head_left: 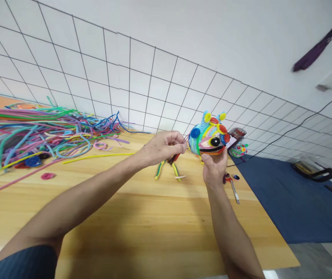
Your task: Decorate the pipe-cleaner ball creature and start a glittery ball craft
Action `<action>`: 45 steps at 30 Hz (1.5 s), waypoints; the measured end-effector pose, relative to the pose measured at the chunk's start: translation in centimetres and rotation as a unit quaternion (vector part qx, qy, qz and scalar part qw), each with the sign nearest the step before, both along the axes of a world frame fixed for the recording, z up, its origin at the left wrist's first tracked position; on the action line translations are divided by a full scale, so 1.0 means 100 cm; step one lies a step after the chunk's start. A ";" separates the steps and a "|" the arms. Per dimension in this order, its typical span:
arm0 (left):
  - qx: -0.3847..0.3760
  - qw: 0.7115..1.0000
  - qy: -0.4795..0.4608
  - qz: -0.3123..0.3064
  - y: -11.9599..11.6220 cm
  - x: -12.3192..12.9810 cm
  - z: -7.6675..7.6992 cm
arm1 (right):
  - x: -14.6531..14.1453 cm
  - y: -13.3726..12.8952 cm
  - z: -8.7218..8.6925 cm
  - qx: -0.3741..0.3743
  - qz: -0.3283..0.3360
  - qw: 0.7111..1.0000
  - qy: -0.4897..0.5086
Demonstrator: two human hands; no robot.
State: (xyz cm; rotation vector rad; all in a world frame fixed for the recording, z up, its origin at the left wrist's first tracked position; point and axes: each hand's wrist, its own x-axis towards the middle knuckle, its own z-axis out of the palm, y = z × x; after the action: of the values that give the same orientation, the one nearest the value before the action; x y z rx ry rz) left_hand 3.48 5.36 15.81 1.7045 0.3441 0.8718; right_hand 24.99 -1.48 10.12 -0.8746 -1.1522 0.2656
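Right hand clamped on rounded, multicoloured, fuzzy pipe-cleaner figure: support without squashing. Left hand pinched on thin dark strands (ends unclear): guide lightly.

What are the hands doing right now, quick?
Left hand: fingers pinched together beside the toy's back; what they pinch is too small to tell.
Right hand: holding the colorful toy.

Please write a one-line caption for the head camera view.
Two bare hands work on a colourful pipe-cleaner animal head above a wooden table, near loose pipe cleaners.
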 end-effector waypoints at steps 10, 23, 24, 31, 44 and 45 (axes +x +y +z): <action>0.016 0.998 0.004 0.062 0.006 -0.015 -0.008 | 0.003 0.000 -0.010 0.017 -0.068 0.995 -0.067; 0.220 0.940 -0.060 0.253 -0.019 -0.017 -0.007 | -0.013 -0.010 0.021 -0.122 0.125 0.984 0.043; 0.237 0.936 -0.067 0.252 -0.022 -0.015 -0.006 | -0.012 -0.010 0.021 -0.124 0.127 0.983 0.036; 0.346 0.898 -0.072 0.261 -0.033 0.002 0.001 | -0.011 -0.012 0.008 -0.114 0.192 0.969 0.103; 0.219 0.958 0.004 0.184 -0.038 0.006 0.016 | -0.006 -0.004 -0.004 -0.110 0.172 0.974 0.096; 0.183 0.969 0.009 0.167 -0.037 0.004 0.018 | -0.005 -0.004 -0.004 -0.113 0.169 0.975 0.093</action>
State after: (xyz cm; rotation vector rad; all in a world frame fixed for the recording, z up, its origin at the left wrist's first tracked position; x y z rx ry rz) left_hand 3.85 1.68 17.61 2.0304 0.5180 1.2252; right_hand 24.50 -1.90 9.77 -0.8288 -1.1052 0.7548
